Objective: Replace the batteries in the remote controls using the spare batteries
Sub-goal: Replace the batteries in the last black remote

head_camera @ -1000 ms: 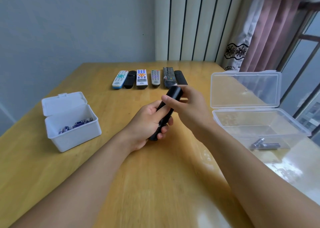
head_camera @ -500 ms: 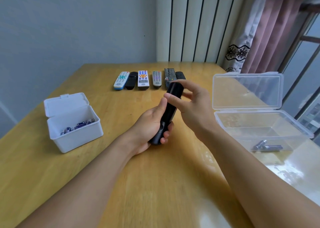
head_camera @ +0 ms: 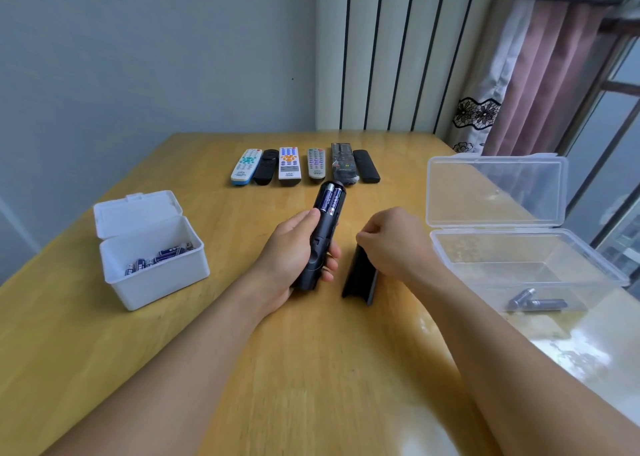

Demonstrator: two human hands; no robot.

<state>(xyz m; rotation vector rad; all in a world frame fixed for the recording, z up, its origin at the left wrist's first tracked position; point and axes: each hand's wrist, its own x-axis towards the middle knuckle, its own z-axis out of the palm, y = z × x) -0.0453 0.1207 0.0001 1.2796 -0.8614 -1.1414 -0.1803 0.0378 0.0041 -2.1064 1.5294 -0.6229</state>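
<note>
The left hand [head_camera: 294,251] wrapped its grip round the black remote [head_camera: 320,237], tilted back-up so both batteries [head_camera: 330,201] showed. The right hand [head_camera: 391,237] pinched the cover [head_camera: 360,277], standing it on the surface [head_camera: 311,369], probably parking it aside.

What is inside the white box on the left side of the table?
The white box holds several purple-labelled batteries along its far side. Its front wall hides the rest of the floor.
</note>
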